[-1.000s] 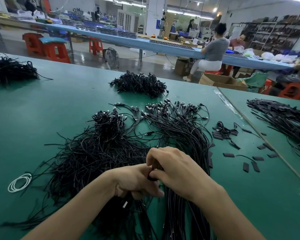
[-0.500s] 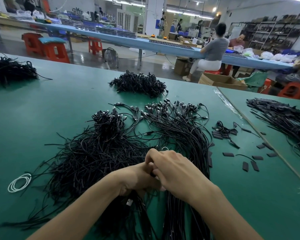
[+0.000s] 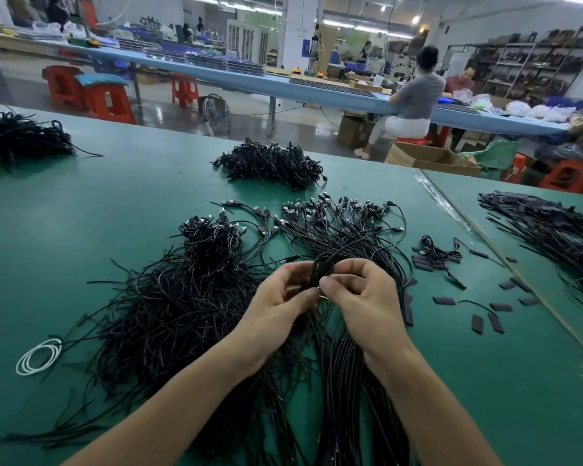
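While a white wire ring [image 3: 38,356] lay far left of the straight cable bundle [image 3: 342,381], the left hand [image 3: 276,307] and right hand [image 3: 364,297] sat close together just above that bundle, both pinching one black cable [image 3: 321,265] (fingers curled round it). Flat black sleeves [image 3: 477,323] lay scattered right of the bundle.

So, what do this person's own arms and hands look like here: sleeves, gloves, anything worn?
Nothing worn shows. The left hand and right hand are ungloved, with no rings, watch or bracelet. The left forearm and right forearm are uncovered to the picture's lower edge, so no sleeves are in view. Nails look short and unpainted.
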### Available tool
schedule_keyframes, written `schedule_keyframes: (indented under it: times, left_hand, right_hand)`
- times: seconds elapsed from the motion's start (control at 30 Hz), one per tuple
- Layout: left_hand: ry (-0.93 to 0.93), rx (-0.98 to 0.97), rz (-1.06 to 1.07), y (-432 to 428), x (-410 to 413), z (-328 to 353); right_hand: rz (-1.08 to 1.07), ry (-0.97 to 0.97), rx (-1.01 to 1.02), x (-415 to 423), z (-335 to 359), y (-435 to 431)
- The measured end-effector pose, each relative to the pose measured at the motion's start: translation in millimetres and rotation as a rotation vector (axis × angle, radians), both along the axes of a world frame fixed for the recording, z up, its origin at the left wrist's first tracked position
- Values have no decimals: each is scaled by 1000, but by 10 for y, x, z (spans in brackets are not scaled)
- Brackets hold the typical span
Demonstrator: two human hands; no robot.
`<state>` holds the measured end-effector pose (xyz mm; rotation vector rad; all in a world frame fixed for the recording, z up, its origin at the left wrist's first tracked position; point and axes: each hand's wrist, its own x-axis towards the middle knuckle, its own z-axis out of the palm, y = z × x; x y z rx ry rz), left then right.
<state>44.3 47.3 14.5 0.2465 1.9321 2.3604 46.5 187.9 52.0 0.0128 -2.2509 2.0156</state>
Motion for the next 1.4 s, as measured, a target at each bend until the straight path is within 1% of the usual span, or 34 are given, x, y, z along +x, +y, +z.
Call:
schedule_keyframes:
  times: [0.07,0.13,0.23,0.33,0.43,0.47,0.53,0.63,0.67,0.73,0.8,0.83,0.87,0.97,1.03,1.1,1.17,1.2,1.23,1.33,1.4]
  left_hand:
    - [91,-201,143,-26,-23,5]
    - [122,-259,233,-55,-32,27]
    - [108,-161,163,-77,-12,34]
    - [95,-60,119,-76,-3,58]
    - [-68,218,30,-74,5,126]
    - [-86,267,15,-77,6,148]
    - [-38,264,28,-83,6,150]
    - [132,143,3,-85,46,123]
    - [175,70,-1,-85,57,95]
    - [240,-161,68,-98,55,29]
    - [279,-414,197,-97,47,-47]
    - [273,-472,232,-95,52,-67]
    - [248,-478,240,-90,58,-79]
    - [146,-397,178,-61,80,-123]
    - [86,-296,149,-55,71,-107]
    - [39,-136,158,-62,34,-62]
    - [-48,90,135,-68,17,28]
    - [-65,170,109,-76,8,61]
    - [-51,211,86,-85,8,76]
    - [51,185,56,-111,38,77]
    - [151,109,27,-107,74,45]
  right_hand:
    - [63,-48,-167,3,21,15]
    - [135,-78,-272,13,27,11]
    - [182,-155,-350,15,40,12]
    - [207,-243,-360,22,8,21]
    - [206,-307,-356,36,-53,14]
    - [199,-328,-377,34,-75,13]
    - [186,-377,-453,29,-105,23]
    - [171,-421,-519,30,-110,18]
    - [151,-423,-505,23,-110,16]
    - [79,-405,-452,-5,-126,36]
    - [21,-347,-412,-34,-133,67]
    - [18,-313,-405,-40,-128,73]
    - [30,-279,-406,-37,-121,73]
    - [129,-205,-407,-5,-79,37]
    - [182,-202,-389,18,-56,19]
    - [213,-228,-366,43,-56,12]
    - [221,-271,-384,62,-87,5]
    - [215,-287,-388,65,-107,-1]
    - [204,-299,-383,67,-124,-12]
    - [169,-308,-395,50,-123,-36]
    - [168,-310,-425,42,-83,-39]
